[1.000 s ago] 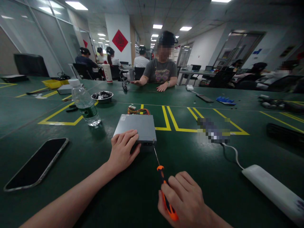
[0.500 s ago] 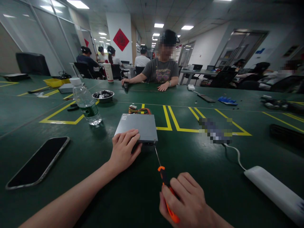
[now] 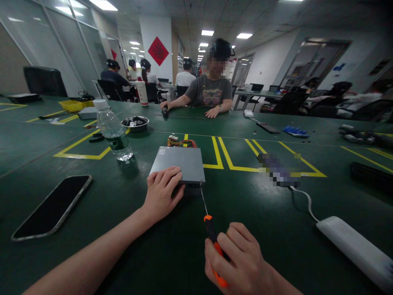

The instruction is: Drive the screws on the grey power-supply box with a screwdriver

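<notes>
A grey metal power supply unit [image 3: 187,164] lies flat on the green table, with a bundle of coloured cables [image 3: 181,141] behind it. My left hand [image 3: 164,186] grips its near left part, fingers over the top and thumb along the front side. In my right hand [image 3: 236,258], closed around the handle, is an orange and black screwdriver [image 3: 208,223]. Its thin shaft points away from me, and the tip meets the front side of the unit near the right corner. The exact spot under the tip is too small to make out.
A water bottle [image 3: 115,133] and a metal bowl of small dark parts [image 3: 135,124] stand left of the unit. A phone [image 3: 53,207] lies at near left. On the right are a white power strip [image 3: 353,248] and its cord. A person [image 3: 208,90] sits opposite.
The screwdriver handle and my right hand have shifted slightly left, while the tip stays at the unit's front side. My left hand keeps its hold. The whole view has shifted a little.
</notes>
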The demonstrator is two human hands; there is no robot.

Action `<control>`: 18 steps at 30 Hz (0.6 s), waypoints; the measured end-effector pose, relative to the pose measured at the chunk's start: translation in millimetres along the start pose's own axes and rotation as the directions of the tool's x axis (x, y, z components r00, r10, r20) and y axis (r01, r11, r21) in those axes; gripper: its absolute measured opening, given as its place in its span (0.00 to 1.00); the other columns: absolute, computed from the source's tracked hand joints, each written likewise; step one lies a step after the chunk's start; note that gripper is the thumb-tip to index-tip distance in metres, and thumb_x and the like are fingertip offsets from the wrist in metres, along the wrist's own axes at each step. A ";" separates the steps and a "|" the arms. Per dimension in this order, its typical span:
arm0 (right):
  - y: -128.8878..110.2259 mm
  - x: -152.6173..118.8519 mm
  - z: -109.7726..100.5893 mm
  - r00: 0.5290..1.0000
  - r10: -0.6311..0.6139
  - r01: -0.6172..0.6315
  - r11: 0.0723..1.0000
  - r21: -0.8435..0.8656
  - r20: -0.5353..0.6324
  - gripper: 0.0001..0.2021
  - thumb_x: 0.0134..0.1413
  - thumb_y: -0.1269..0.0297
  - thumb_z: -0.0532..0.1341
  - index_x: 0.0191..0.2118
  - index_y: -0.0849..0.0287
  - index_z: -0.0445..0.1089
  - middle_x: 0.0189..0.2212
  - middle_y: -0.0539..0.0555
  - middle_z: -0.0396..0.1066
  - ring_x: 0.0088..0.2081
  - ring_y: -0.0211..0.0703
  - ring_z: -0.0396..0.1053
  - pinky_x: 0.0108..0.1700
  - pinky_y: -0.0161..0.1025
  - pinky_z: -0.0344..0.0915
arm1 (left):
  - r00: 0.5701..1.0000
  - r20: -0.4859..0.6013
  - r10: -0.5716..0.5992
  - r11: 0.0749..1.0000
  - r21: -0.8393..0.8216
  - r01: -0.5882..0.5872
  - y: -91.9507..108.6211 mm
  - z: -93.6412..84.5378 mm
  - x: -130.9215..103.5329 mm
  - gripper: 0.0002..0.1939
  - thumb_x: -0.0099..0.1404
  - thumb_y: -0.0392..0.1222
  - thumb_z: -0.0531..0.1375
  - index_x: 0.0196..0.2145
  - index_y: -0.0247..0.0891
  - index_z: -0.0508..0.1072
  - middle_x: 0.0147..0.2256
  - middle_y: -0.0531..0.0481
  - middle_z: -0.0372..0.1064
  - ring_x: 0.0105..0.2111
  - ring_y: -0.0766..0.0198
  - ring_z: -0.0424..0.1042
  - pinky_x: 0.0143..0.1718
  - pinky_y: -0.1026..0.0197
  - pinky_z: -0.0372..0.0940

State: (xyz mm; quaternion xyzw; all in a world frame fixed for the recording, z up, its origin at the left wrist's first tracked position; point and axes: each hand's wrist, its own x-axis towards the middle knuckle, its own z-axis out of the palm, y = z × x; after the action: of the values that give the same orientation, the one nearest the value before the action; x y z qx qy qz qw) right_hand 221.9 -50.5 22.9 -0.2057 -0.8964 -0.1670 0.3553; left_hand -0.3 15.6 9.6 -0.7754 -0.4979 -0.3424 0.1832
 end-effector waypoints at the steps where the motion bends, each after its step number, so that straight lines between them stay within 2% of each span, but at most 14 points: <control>1: -0.2 0.3 -1.7 1.000 0.001 -0.002 1.000 -0.010 -0.031 0.07 0.45 0.71 0.59 0.34 0.62 0.67 0.21 0.49 0.60 0.25 0.37 0.56 0.30 0.39 0.56 | 1.000 0.001 -0.001 1.000 0.001 0.001 -0.2 0.1 -0.2 0.14 0.61 0.40 0.55 0.45 0.43 0.64 0.48 0.46 0.68 0.49 0.56 0.65 0.45 0.51 0.51; 4: -2.6 2.9 -4.2 0.995 -0.001 0.000 1.000 -0.007 -0.099 0.06 0.44 0.73 0.57 0.32 0.61 0.67 0.19 0.48 0.59 0.24 0.36 0.55 0.29 0.38 0.56 | 1.000 0.008 -0.005 1.000 -0.003 0.005 -0.6 0.6 -0.8 0.13 0.61 0.40 0.55 0.45 0.42 0.64 0.48 0.46 0.68 0.49 0.56 0.65 0.45 0.51 0.51; 9: -7.7 9.3 1.7 0.999 -0.017 0.018 1.000 0.022 -0.048 0.06 0.45 0.74 0.57 0.32 0.61 0.67 0.19 0.48 0.60 0.24 0.36 0.56 0.30 0.37 0.57 | 1.000 0.010 -0.008 1.000 -0.009 0.008 0.1 0.1 -0.5 0.13 0.62 0.40 0.55 0.45 0.42 0.64 0.48 0.46 0.67 0.50 0.56 0.64 0.45 0.51 0.51; 18: -8.9 12.2 7.8 0.999 0.011 -0.012 1.000 -0.003 -0.035 0.07 0.46 0.74 0.57 0.34 0.61 0.67 0.20 0.49 0.61 0.24 0.36 0.56 0.30 0.38 0.57 | 1.000 0.016 -0.010 1.000 -0.004 0.010 0.4 -0.7 0.0 0.13 0.62 0.41 0.55 0.45 0.41 0.64 0.49 0.46 0.67 0.50 0.56 0.64 0.46 0.51 0.51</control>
State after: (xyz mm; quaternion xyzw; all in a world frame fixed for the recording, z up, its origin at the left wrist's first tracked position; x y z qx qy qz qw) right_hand 205.0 -51.6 24.7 -0.2085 -0.8885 -0.1701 0.3716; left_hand -0.2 15.0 10.1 -0.7760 -0.5025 -0.3382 0.1759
